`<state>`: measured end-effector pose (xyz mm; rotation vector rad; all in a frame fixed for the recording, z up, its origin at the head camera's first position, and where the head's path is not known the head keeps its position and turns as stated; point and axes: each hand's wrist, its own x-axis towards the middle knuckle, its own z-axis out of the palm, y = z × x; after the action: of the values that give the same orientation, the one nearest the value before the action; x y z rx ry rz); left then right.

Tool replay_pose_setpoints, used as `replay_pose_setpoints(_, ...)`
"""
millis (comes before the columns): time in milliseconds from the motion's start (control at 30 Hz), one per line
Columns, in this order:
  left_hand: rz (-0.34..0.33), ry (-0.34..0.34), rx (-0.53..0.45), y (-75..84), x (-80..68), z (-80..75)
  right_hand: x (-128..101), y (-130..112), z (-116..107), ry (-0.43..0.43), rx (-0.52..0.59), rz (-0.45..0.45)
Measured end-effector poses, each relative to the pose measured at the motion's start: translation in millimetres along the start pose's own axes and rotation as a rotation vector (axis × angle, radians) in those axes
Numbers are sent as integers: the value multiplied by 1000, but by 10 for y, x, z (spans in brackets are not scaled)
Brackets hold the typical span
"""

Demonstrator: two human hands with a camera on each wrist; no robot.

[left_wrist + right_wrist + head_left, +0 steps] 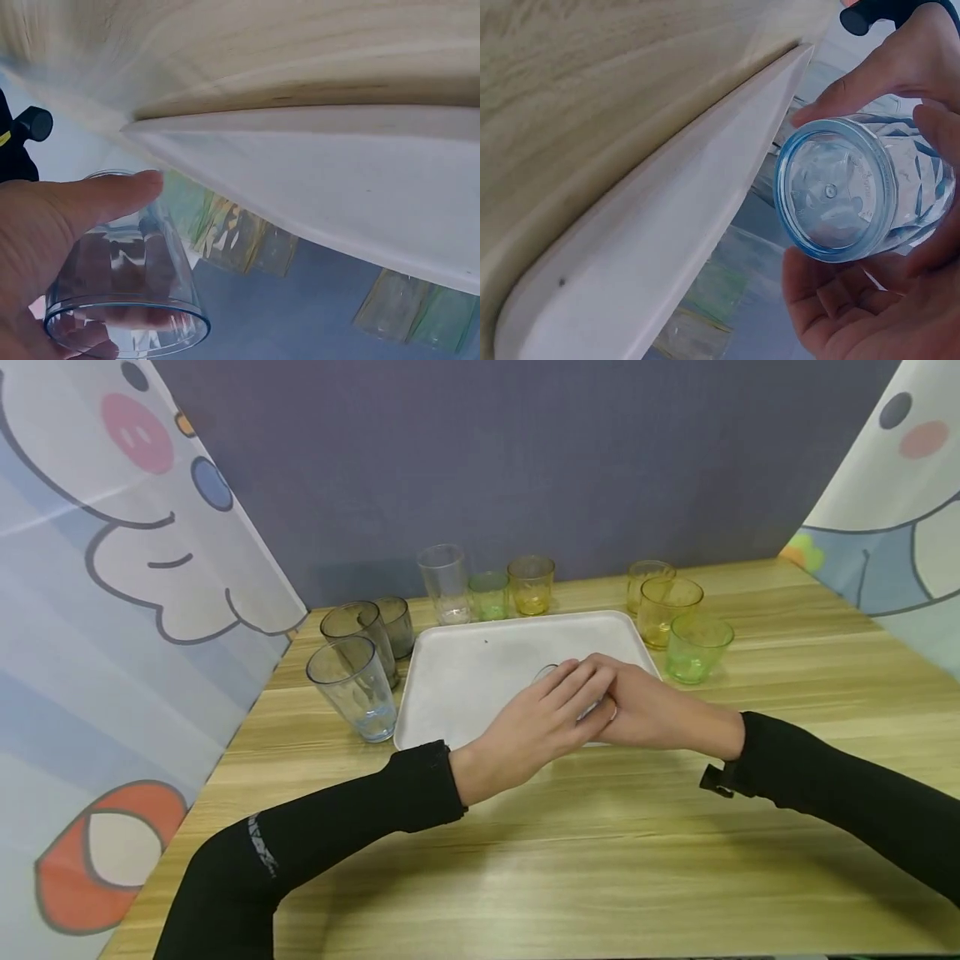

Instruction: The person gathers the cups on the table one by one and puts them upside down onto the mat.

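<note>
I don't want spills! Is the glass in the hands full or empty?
Empty: the clear glass shows only its bare bottom, no liquid, in both hands' fingers.

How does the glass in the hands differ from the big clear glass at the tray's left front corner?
The held glass lies on its side over the tray, gripped by both the left hand and right hand; the corner glass stands upright on the table, untouched. The held glass is largely hidden by fingers in the head view; the corner glass is in plain sight. Both are clear with a bluish tint.
</note>
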<state>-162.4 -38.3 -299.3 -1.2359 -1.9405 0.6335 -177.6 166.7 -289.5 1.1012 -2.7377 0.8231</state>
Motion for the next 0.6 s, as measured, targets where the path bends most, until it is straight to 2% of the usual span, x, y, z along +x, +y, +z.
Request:
replay_pose_setpoints(133,-32,-58,75,-22,1,-45,-16,2,-15,10,35,50)
replay_pose_setpoints(200,-60,-71,78,-39,6,-65,-31,7,-40,1,46,56)
replay_pose_setpoints(400,-135,-29,-60,-74,-24,-76,-104,62,-93,0,87,-2)
replay_pose_setpoints(600,-176,-57,-124,-120,-104,-34,-197,105,-141,3,147,7)
